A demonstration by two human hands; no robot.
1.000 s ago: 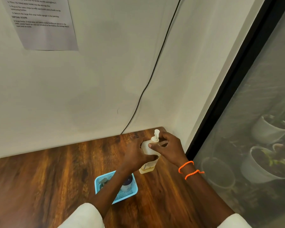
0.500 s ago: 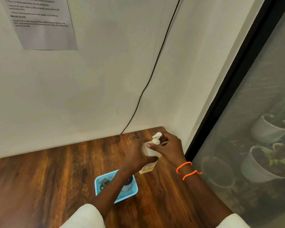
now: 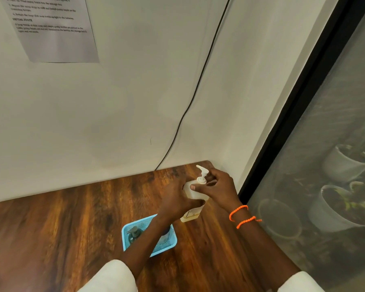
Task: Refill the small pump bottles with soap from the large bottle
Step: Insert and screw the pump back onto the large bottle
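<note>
Both hands grasp the bottle [image 3: 193,193] at the table's [image 3: 72,218] far corner: left hand [image 3: 175,199] wrapping its body, right hand [image 3: 218,187] near the pump [image 3: 202,172]. Smooth plastic, probably light and slippery; hold the body.

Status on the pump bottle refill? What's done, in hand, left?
Done: one pump bottle sits in the blue basket. In hand: left hand grips the white bottle, right hand at its pump head. Left: basketing it; large bottle not visible.

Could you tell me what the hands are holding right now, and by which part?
Both hold the white pump bottle: left hand round its body, right hand at its neck.
</note>
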